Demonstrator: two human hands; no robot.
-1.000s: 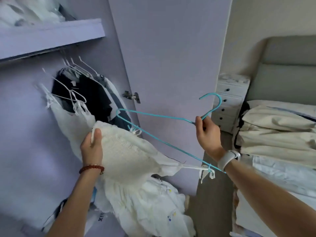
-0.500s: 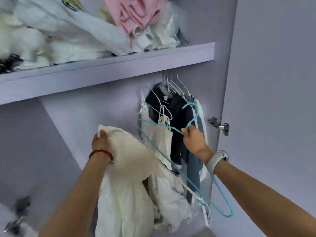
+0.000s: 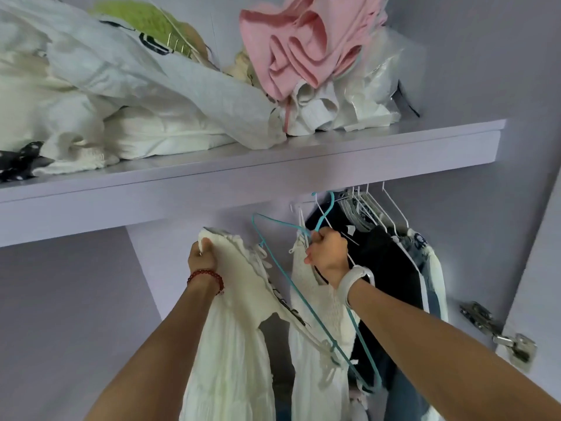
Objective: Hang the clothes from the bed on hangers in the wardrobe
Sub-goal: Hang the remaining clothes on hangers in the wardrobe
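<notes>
A white dress (image 3: 233, 323) hangs by its straps from a turquoise wire hanger (image 3: 306, 302). My right hand (image 3: 328, 253) grips the hanger's neck just below the hook, which reaches up toward the underside of the lilac shelf (image 3: 273, 174) where the rail is hidden. My left hand (image 3: 202, 253) grips the top edge of the dress, lifting it to the left of the hanger. Beside the hook hang white wire hangers (image 3: 370, 205) with dark and white clothes (image 3: 391, 268).
The shelf holds a pile of white bedding (image 3: 121, 95), a pink garment (image 3: 306, 47) and plastic bags. The open wardrobe door with a metal hinge (image 3: 504, 338) stands at the right. The wardrobe's lilac back wall lies to the left.
Both hands have risen with the dress and hanger. The hook now sits right under the shelf among the other hangers. The view has tilted upward, showing more of the shelf.
</notes>
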